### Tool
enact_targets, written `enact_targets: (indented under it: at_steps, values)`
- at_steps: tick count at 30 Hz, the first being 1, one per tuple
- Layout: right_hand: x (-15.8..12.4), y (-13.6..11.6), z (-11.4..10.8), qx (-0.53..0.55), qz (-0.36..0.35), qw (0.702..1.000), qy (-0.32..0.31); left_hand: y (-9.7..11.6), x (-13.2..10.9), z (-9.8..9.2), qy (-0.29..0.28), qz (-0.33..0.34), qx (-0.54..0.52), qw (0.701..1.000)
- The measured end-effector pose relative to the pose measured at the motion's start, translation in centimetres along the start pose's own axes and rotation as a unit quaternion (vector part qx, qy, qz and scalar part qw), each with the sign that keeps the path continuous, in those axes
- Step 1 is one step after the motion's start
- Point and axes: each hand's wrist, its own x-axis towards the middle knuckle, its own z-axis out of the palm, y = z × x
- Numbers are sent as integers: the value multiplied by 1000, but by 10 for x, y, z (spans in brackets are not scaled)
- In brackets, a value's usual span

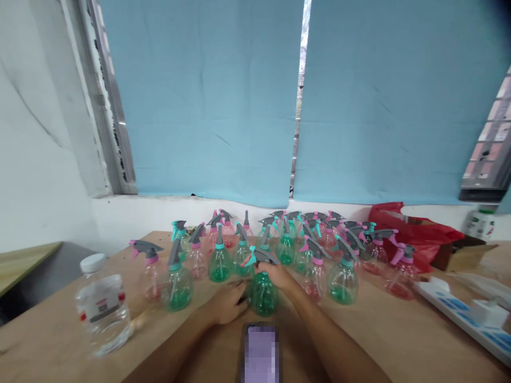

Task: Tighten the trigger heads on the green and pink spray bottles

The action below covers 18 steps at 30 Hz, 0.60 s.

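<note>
My right hand [275,274] is closed around the neck of a green spray bottle [264,299] with a grey and teal trigger head. That bottle stands upright at the middle front of the group, with green liquid low inside. Just left of its base, my left hand [230,304] rests low by the tabletop with its fingers curled in. Whether anything is inside those fingers is hidden. Close behind are more green-tinted spray bottles [219,263]. A pink-collared spray bottle [315,274] and a green one [343,282] stand to the right.
Several more spray bottles crowd the back of the wooden table [175,354]. At left stands a clear water bottle [106,314] with a white cap. A phone [261,354] lies in front. On the right are a power strip [463,314], a red plastic bag [407,234] and a cardboard box [467,255].
</note>
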Motion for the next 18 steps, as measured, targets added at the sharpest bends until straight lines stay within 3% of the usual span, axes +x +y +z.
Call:
enact_targets:
  at_steps: [8,18]
  values:
    - [0,7,2,2,9,1000,27,0,3,1,-3,-1,41,999]
    - [1,3,2,-10,-20,1000,0,0,2,-1,-17,2,6,1000]
